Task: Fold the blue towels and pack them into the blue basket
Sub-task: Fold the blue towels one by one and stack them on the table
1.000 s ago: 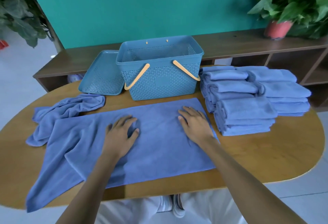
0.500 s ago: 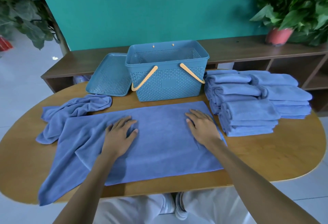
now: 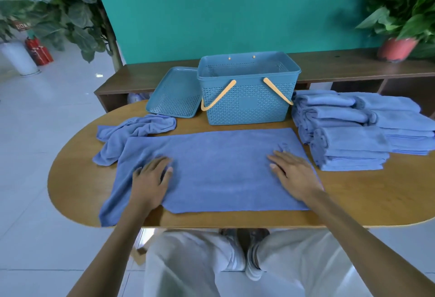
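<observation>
Person, seen from above: bare forearms (image 3: 353, 233) without sleeves, light off-white trousers (image 3: 188, 263), and grey-and-white sneakers (image 3: 253, 256) visible below the table edge.

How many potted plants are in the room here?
2. One leafy plant stands on the floor at the far left in a white pot; the other plant, in a reddish pot, sits on the wooden shelf at the far right. Others may lie outside the view.

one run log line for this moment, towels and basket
step: smoothing | left hand: flat on spread towel | right hand: flat on it | basket: no towels visible inside | folded stacks: beside basket
</observation>
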